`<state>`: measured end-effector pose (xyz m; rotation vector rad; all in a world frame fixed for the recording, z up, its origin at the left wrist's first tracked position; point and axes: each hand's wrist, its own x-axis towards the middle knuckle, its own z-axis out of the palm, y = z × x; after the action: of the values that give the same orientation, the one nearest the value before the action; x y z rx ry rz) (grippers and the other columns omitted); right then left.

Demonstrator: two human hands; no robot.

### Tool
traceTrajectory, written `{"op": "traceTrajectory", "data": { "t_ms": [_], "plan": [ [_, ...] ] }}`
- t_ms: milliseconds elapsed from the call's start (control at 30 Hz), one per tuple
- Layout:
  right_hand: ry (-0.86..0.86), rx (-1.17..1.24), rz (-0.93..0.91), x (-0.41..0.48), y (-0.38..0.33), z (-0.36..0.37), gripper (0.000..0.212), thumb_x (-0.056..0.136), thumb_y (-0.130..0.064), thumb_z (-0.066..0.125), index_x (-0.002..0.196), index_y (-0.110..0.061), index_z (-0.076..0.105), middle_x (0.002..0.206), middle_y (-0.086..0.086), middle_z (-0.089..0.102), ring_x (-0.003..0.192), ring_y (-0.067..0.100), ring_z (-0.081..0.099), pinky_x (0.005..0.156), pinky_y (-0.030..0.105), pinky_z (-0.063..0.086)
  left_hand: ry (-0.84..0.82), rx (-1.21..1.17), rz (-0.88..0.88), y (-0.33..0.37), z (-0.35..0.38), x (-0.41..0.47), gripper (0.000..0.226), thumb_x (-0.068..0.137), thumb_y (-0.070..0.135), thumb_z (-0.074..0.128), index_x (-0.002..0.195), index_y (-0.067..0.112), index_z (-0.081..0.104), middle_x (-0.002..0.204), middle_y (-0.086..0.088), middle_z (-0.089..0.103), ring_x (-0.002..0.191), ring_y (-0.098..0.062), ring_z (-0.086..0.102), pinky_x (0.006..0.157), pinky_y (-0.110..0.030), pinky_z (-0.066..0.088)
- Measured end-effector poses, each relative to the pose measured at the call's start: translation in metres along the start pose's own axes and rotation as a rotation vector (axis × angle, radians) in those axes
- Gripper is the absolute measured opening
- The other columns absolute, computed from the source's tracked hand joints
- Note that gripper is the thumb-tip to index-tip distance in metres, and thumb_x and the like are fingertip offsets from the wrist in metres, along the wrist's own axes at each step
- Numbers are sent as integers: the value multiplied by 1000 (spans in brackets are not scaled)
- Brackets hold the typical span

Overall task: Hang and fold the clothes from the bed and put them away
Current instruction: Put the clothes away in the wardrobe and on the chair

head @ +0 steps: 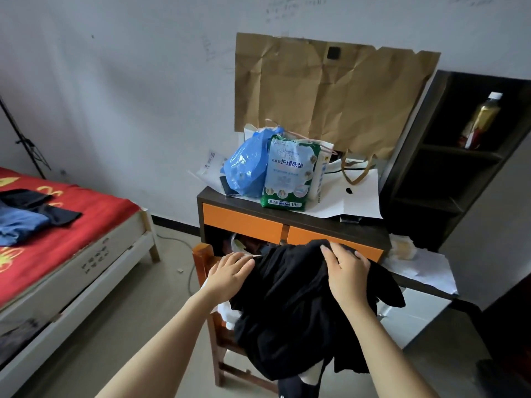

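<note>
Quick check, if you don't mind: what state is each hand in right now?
Left hand: open, fingers resting against the edge of the black garment.
Right hand: open, spread on top of the same garment.

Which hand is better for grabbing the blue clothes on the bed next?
Left, probably. The left hand rests on the black garment nearer the bed, where the blue clothes lie; the right hand is farther away.
</note>
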<state>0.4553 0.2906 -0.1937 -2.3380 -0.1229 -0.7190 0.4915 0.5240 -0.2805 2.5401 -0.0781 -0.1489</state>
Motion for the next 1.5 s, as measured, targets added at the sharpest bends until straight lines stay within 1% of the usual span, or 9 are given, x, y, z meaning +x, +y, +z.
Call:
{"op": "traceTrajectory", "data": {
  "t_ms": [100,233,633,767,900,1000,1167,1367,1500],
  "plan": [
    [121,284,-43,18,-28,-24,21,92,-3,54,73,-4,62,53,4,46,50,9,41,60,26,40,29,-15,0,3,2,0,44,100,45,21,140,38,37,149,11,29,141,-11,14,112,-33,9],
    [122,598,30,65,-66,-54,24,97,-10,46,80,-14,61,68,-11,53,60,-10,47,61,5,35,13,-44,-19,7,-1,-5,45,102,43,20,142,33,36,151,6,28,142,-14,12,113,-33,8],
    [-426,1172,81,109,-150,-62,23,99,-14,42,91,-12,64,78,-3,72,75,9,67,72,21,54,236,-871,92,33,-59,-60,62,97,44,36,151,23,15,153,-5,27,136,-11,34,113,-28,24],
    [-645,1180,78,98,-187,-32,23,98,-16,44,88,-13,64,69,-5,70,65,6,66,65,18,54,373,-841,131,20,-92,-84,61,98,25,46,147,29,9,136,6,31,96,28,47,77,0,41],
    [-768,1215,46,84,-236,1,23,98,-15,46,83,-14,63,64,-7,69,60,4,65,59,16,53,480,-811,107,0,-117,-122,87,68,57,58,137,44,7,143,4,31,131,-3,33,107,-26,30],
    [-910,1299,11,70,-292,27,32,97,-12,45,74,-15,68,62,-4,69,58,6,65,60,17,54,629,-834,41,-32,-131,-161,106,49,75,66,134,46,8,138,12,36,129,1,35,102,-16,33],
    [-1091,1370,-57,37,-391,66,24,97,-13,46,83,-12,66,66,-2,70,63,10,67,64,20,54,820,-845,-122,-100,-153,-228,86,72,45,55,139,39,0,143,3,33,139,-14,29,108,-34,34],
    [-1217,1438,-64,-23,-500,122,23,98,-10,44,85,-7,62,66,0,70,63,12,65,66,22,55,954,-867,-192,-167,-198,-305,114,46,81,64,137,44,7,138,12,34,129,-5,37,94,-14,39],
    [-1174,1443,-21,-71,-572,166,22,98,-12,45,85,-9,63,82,9,66,81,24,61,79,34,52,899,-698,-355,-241,-227,-353,83,75,40,74,138,49,20,140,7,41,130,-4,37,101,-24,31]
  ]
}}
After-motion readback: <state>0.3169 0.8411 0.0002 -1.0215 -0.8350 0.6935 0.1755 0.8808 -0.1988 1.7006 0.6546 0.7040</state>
